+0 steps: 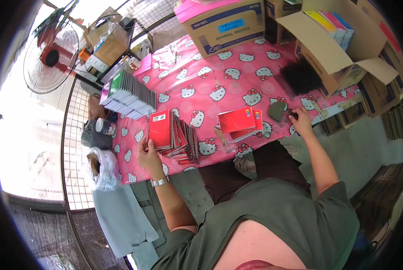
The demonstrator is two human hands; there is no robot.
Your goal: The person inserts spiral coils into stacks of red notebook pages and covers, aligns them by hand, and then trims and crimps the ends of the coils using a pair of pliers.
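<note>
On the pink table cover (217, 104), a fanned stack of red spiral notebooks (160, 129) lies at the left. My left hand (149, 157) is closed at the lower left corner of this stack, thumb against the top red notebook. Several loose red notebooks (236, 120) overlap at the middle of the table's near side. My right hand (302, 121) is at the right edge, fingers pinched together; what they hold is too small to make out. Beside its fingertips lies a flat grey-green piece (276, 111). A heap of thin black strands, perhaps binding coils (302, 76), sits just beyond.
Upright spiral notebooks with green and purple covers (128, 95) stand at the far left. A closed carton (226, 29) is at the back, and an open carton (332, 54) with colourful notebooks at the right. A fan (52, 58) and plastic bag (103, 166) are on the left.
</note>
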